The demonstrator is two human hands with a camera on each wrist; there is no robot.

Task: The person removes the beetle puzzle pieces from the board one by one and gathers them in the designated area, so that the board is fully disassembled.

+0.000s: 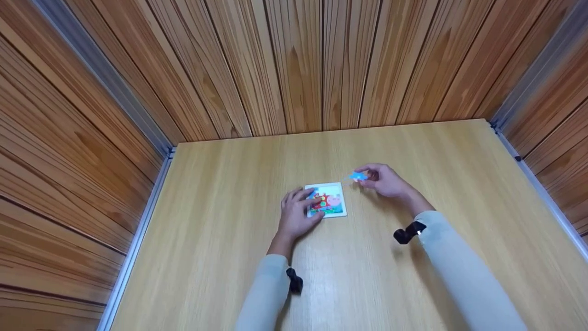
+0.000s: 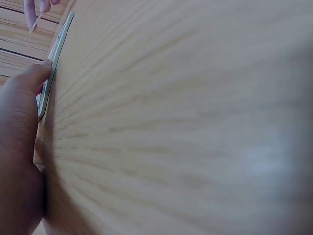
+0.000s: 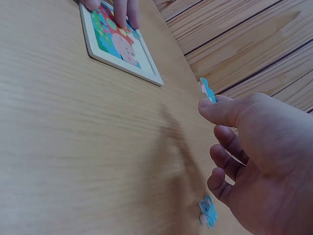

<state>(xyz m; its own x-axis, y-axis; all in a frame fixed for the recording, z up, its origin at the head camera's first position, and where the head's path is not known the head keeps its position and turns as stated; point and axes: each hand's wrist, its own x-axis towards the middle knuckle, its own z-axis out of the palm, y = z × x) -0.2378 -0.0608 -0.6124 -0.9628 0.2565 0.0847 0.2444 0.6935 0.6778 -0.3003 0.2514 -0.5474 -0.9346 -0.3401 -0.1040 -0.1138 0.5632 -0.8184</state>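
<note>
A small framed jigsaw puzzle (image 1: 334, 213) lies on the table, with a cartoon picture in red, pink, green and blue inside its white border. My left hand (image 1: 296, 216) rests on its left side, fingers spread across the picture, covering part of it. In the left wrist view, the thumb (image 2: 36, 73) lies at the frame's near edge. Just right of the puzzle, my right hand (image 1: 385, 181) pinches a blue puzzle piece (image 1: 358, 176) between thumb and fingers, raised above the table. The right wrist view shows that piece (image 3: 207, 89) nearly edge-on.
Another blue puzzle piece (image 3: 208, 212) lies on the table below the right hand. The wooden table (image 1: 220, 230) is bounded by plank walls (image 1: 303, 69) at the back and sides, with metal rails (image 1: 138, 239) along the side edges.
</note>
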